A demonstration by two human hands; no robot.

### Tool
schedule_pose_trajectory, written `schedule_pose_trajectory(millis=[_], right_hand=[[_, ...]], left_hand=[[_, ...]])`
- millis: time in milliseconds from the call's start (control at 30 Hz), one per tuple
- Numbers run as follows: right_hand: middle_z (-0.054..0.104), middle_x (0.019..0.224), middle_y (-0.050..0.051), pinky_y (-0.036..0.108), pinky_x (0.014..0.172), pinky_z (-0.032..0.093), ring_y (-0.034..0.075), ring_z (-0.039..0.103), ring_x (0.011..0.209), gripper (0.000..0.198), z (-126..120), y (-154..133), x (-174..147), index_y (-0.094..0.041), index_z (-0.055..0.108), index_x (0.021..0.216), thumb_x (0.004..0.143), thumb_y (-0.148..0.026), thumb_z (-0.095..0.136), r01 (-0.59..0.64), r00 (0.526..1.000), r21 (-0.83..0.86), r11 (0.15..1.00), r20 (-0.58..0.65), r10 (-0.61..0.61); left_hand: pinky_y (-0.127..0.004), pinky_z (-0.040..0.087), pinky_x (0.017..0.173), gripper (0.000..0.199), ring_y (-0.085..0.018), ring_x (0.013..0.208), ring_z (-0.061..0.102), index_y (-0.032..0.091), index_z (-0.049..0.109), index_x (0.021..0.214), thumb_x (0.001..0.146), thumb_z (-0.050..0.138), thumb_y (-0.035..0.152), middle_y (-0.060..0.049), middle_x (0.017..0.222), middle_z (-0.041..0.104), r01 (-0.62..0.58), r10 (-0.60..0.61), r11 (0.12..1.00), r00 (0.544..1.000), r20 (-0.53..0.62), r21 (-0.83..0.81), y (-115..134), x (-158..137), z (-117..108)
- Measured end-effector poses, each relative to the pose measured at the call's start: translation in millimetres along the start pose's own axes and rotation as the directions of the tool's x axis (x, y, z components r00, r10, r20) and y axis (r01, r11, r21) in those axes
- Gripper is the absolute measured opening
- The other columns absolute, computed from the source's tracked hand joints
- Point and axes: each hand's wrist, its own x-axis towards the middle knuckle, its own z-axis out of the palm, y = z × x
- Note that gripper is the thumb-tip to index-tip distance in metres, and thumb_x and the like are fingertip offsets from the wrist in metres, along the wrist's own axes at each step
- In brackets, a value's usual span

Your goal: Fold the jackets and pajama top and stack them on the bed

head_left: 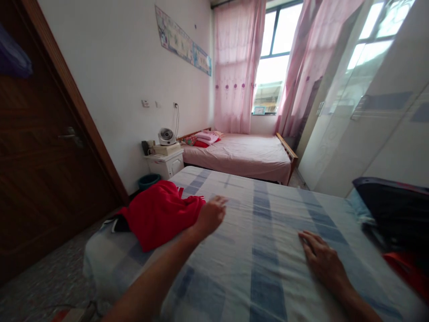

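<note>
My left hand [212, 215] is over the striped bed sheet [234, 250], at the right edge of a red garment [161, 214]. Its fingers are a little blurred and loosely bent, apart from each other, and I see nothing held in them. The garment lies crumpled on the left side of the bed, with white trim and a black-and-white part at its left end. My right hand [321, 257] lies open on the sheet farther right, palm down with fingers stretched forward. The sheet is white with blue bands and slightly wrinkled.
A dark bag-like object [395, 210] stands at the bed's right edge. Behind are a second bed [248, 154] with folded bedding [208, 136], a white nightstand [166, 164] with a fan [166, 136], and a teal bin [149, 180]. A wooden door [43, 179] is left, a glossy wardrobe [355, 138] right.
</note>
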Motion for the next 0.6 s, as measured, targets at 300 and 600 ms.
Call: schedule_pose_trajectory(millis=[300,600], right_hand=[[0.059,0.122,0.012,0.041,0.094,0.042,0.025,0.056,0.111,0.038,-5.3,-16.8,0.1,-0.017,0.062,0.107,0.084,-0.028,0.034,-0.055,0.998,-0.046,0.997,0.000,0.055],[0.058,0.123,0.011,0.039,0.093,0.040,0.023,0.054,0.112,0.036,-10.3,-25.2,-2.3,-0.017,0.061,0.110,0.085,-0.023,0.036,-0.082,0.996,-0.078,0.994,0.022,0.084]], left_hand=[[-0.050,0.030,0.103,0.066,-0.038,0.126,0.038,0.008,0.046,0.125,0.070,0.058,0.042,-0.020,0.130,0.048,0.503,-0.428,0.839,0.846,-0.317,0.208,-140.6,-42.0,-101.8],[-0.036,0.051,0.071,0.026,-0.020,0.077,0.062,0.010,0.061,0.088,0.085,0.054,0.036,-0.001,0.079,0.061,0.472,-0.459,0.876,0.748,-0.479,-0.103,-130.5,-12.8,-123.8]])
